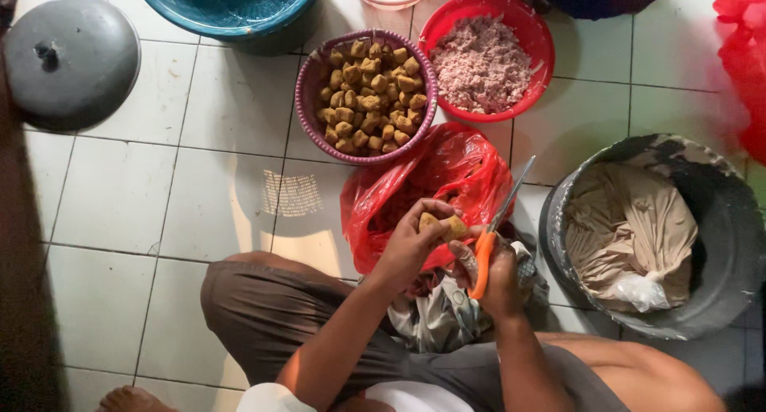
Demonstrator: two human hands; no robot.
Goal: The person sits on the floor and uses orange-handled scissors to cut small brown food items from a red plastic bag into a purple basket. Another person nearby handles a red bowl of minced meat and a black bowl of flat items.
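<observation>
I took the red plastic bag (447, 181) as my landmark, since both hands worked just at its near edge, above the lap. My left hand (411, 240) was closed around a golden-brown fried tofu puff (447, 224), pinched between thumb and fingers and held up off the bag, touching nothing else but the hand. My right hand (499, 280) was wrapped around the orange handles of the scissors (499, 216), fingers closed on them; the blades (515, 189) pointed up and away across the right side of the bag, and I could not tell whether they stood apart or together, as they read as one thin line. To do this cut well, I judged the puff should be held by its ends so the fingertips stayed off the blade's path, and snipped only partway so it opened as a pocket rather than splitting. Beyond the bag, on its far side, sat the purple woven basket (307, 101) heaped with more puffs, and just right of that the red bowl (538, 45) of pale minced filling. To the bag's right stood a dark pot (718, 316) lined with beige cloth; a dark round lid (72, 61) lay well off to the far left.
</observation>
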